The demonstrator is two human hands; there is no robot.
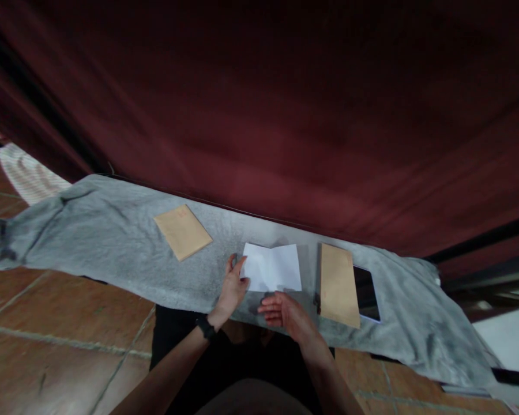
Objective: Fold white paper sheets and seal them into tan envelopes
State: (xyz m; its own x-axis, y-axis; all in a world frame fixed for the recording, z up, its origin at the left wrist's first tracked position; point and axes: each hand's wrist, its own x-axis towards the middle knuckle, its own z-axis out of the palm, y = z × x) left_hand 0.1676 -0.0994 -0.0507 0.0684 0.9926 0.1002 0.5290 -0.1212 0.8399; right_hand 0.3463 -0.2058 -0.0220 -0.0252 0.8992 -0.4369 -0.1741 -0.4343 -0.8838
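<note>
A white sheet of paper point(271, 268) with a crease down its middle lies unfolded on the grey cloth. At its left edge is my left hand point(233, 285), thumb and fingers spread apart, with fingertips touching the paper's border. My right hand point(285, 314) hovers just below the paper's lower right edge, fingers stretched out and palm turned inward, holding nothing. To the right of the paper lies a brown envelope point(338, 285), partly covering a dark-screened tablet or phone point(366, 293). A second brown envelope point(183, 231) rests to the left.
The grey cloth point(112, 242) covers a long narrow surface. A dark red curtain point(259, 115) rises along its far side. Below are brown floor tiles point(69, 323). A small dark object beside the right envelope's left edge is too unclear to name. A white surface point(512, 340) stands at far right.
</note>
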